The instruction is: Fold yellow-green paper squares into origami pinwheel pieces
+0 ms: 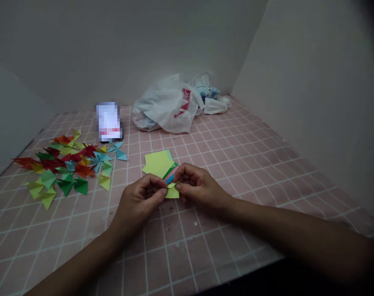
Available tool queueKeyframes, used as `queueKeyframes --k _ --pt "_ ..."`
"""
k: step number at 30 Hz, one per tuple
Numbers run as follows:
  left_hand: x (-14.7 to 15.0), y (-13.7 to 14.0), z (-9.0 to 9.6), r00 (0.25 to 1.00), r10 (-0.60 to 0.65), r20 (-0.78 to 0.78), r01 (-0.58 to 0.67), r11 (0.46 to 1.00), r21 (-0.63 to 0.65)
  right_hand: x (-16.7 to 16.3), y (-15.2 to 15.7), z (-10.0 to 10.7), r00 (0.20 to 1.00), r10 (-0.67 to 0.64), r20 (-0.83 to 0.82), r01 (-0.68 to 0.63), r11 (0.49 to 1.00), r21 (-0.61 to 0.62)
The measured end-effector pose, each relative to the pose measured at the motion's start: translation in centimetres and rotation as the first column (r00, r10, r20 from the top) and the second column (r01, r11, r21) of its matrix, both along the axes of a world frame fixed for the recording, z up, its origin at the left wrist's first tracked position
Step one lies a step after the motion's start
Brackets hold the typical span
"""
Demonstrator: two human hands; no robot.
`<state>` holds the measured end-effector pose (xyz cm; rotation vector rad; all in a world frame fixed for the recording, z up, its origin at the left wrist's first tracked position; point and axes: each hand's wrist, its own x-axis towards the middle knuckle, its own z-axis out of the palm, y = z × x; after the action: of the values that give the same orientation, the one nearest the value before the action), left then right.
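A small yellow sheet of paper [172,192] is pinched between my two hands, its upper edge bent over in a fold. My left hand [145,193] grips its left side with thumb and forefinger. On the right side my right hand [199,186] pinches it, fingers curled. Just beyond the hands lies a stack of coloured paper [158,162], yellow on top, with green, pink and blue sheets fanned out and partly covered by my right hand. To the left spreads a pile of folded paper pieces [65,181] in red, orange, green, yellow and light blue.
A phone [108,121] with a lit, blurred screen stands upright behind the folded pieces. White plastic bags [165,105] with red print sit against the back wall. A pink checked cloth [242,164] covers the surface, and walls [313,90] rise on the left, back and right.
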<state>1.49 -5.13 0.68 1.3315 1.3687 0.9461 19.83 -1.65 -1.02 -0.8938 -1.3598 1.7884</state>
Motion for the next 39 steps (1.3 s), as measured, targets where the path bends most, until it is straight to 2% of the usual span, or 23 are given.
queueKeyframes --k 13,19,22,25,29,31,35,37,39 --pt "-0.3 0.2 0.1 0.999 0.011 0.033 -0.012 1.0 0.024 0.1 -0.1 0.1 0.996 -0.002 -0.087 0.005 1.0 0.027" --pt "-0.2 0.2 0.1 0.997 0.012 0.079 -0.015 0.999 0.045 0.1 -0.3 0.2 1.0 -0.015 -0.001 0.015 0.998 0.067" --pt "-0.2 0.2 0.0 0.993 0.002 0.121 -0.004 1.0 0.019 0.3 -0.6 -0.1 0.996 -0.085 0.032 0.077 0.975 0.209" --pt "-0.3 0.4 0.0 0.983 -0.006 0.184 0.013 0.999 -0.036 0.3 -0.7 -0.3 0.985 -0.158 0.069 0.116 0.903 0.414" --pt "-0.1 0.3 0.0 0.969 -0.034 0.244 0.074 0.985 -0.156 0.3 -0.7 -0.2 0.978 -0.181 0.104 0.097 0.837 0.539" --pt "0.0 0.3 0.0 0.972 -0.054 0.23 0.105 0.971 -0.213 0.3 -0.6 -0.2 0.983 -0.144 0.117 0.061 0.846 0.529" --pt "0.1 0.3 0.0 0.969 -0.019 0.246 0.085 0.962 -0.258 0.4 -0.2 -0.5 0.999 -0.006 0.049 -0.012 0.933 0.36" --pt "0.0 0.5 -0.1 0.965 0.016 0.26 0.047 0.972 -0.232 0.4 0.1 -0.7 1.0 0.019 0.008 -0.02 0.932 0.363" --pt "-0.2 0.6 -0.2 0.965 0.045 0.259 0.01 0.978 -0.206 0.5 0.3 -0.7 0.999 0.021 0.025 -0.03 0.893 0.448"
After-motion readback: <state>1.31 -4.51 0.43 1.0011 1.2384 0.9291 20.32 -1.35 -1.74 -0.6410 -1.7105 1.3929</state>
